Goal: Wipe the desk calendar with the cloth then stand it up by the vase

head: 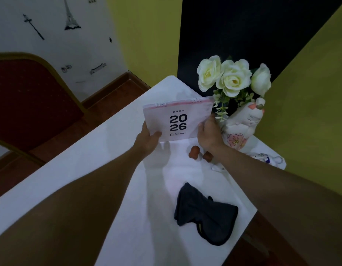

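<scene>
A pink desk calendar [178, 120] marked 2026 stands upright on the white table [89, 160], its cover facing me. My left hand [148, 139] grips its lower left corner, thumb on the front. My right hand [209, 134] holds its right edge, between the calendar and the vase. The white cat-shaped vase [241, 129] with white roses [232, 77] stands just right of the calendar. A dark crumpled cloth [204, 214] lies on the table nearer me, touched by neither hand.
Two small brown figurines [194, 152] sit in front of the calendar, under my right wrist. Small white and blue ornaments [268, 159] lie by the table's right edge. A red chair [28, 96] stands at the left. Walls close in behind the vase.
</scene>
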`<control>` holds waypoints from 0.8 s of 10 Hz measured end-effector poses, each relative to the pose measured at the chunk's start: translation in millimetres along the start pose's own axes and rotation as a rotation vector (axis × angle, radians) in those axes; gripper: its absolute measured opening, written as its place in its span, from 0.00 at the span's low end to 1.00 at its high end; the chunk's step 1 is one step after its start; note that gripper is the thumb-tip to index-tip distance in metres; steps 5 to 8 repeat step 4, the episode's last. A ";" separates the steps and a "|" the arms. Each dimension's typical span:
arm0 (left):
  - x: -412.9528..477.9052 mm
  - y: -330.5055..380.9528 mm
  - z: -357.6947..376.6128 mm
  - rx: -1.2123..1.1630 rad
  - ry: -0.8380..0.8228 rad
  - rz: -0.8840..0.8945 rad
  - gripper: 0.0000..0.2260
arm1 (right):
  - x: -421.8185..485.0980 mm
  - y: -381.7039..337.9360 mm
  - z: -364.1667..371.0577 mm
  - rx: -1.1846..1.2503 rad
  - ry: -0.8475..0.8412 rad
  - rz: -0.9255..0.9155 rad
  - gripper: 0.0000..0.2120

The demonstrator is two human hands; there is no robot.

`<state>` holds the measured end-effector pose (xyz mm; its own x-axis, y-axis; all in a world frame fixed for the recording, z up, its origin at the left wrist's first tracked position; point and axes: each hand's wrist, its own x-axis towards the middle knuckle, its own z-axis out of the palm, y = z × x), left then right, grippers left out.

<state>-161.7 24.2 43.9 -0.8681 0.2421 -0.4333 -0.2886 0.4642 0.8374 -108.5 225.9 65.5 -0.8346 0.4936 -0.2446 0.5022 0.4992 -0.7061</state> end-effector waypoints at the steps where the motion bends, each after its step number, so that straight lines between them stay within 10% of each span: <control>1: -0.7 0.3 -1.5 -0.004 -0.025 0.000 0.27 | -2.3 1.6 0.0 -0.007 0.002 0.016 0.15; 8: -17.1 9.9 -11.9 0.109 -0.049 -0.080 0.32 | -24.7 -11.8 -12.4 -0.022 -0.019 0.065 0.21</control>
